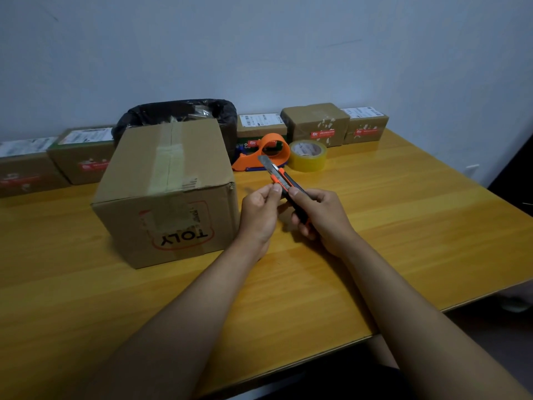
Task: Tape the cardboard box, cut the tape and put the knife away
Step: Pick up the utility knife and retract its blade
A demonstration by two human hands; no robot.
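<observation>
A closed cardboard box (167,192) printed "TOLY" stands on the wooden table (403,215), with a strip of clear tape running over its top and down the front. Just right of the box I hold an orange and black utility knife (284,184), blade out and pointing away from me. My right hand (320,220) grips the knife's handle. My left hand (259,215) pinches the knife near its orange slider. Behind the knife lie an orange tape dispenser (271,153) and a roll of clear tape (307,155).
Several small taped parcels (315,124) line the wall along the back of the table. A bin lined with a black bag (178,111) stands behind the box. The table's front edge runs diagonally at lower right.
</observation>
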